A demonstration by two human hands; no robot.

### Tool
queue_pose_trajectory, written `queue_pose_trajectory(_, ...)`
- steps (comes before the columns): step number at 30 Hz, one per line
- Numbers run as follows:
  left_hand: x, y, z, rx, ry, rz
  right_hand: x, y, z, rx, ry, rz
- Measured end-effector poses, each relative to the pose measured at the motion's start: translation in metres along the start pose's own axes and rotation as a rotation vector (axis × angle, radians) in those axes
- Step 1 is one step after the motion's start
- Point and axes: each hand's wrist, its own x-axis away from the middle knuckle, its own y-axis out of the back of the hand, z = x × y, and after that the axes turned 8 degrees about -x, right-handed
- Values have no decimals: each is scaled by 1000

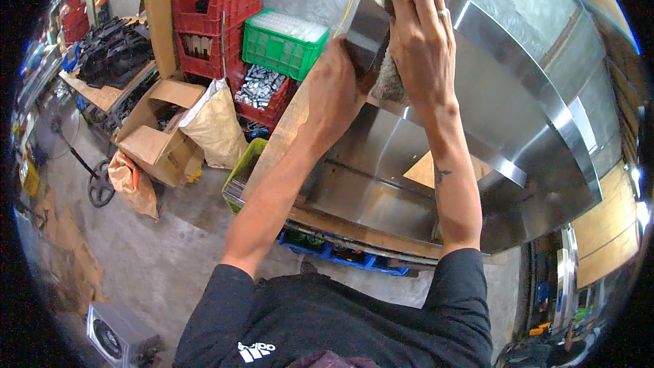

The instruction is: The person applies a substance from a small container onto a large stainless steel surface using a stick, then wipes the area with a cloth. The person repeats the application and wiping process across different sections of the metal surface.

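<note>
A large stainless steel housing (470, 88) with a bent rim lies in front of me on a workbench, its open inside facing up. My right hand (424, 48) is closed on a grey, fuzzy rag (390, 80) and presses it to the far left corner of the steel. Part of the rag sticks out above the fingertips, and part hangs below the palm. My left hand (334, 88) grips the housing's left edge, just left of the rag; its fingertips are partly hidden.
A wooden bench edge (283, 129) runs along the housing's left side. Beyond stand red crates (211, 10), a green crate (286, 44) of pale parts, an open cardboard box (160, 136) and a cream sack (214, 126). Blue bins (340, 257) sit under the bench.
</note>
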Motion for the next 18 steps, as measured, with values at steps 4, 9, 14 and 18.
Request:
queue_pose_trajectory(4,-5,2,-4,27,72,118,-30,-5,-14,13,63,-26)
queue_pose_trajectory(9,-1,4,-7,4,74,80,2,10,-8,42,-2,68)
queue_pose_trajectory(14,-6,4,-7,19,82,108,-44,21,-3,-82,36,135)
queue_pose_trajectory(18,-6,6,-6,35,95,133,-17,15,-9,26,50,97)
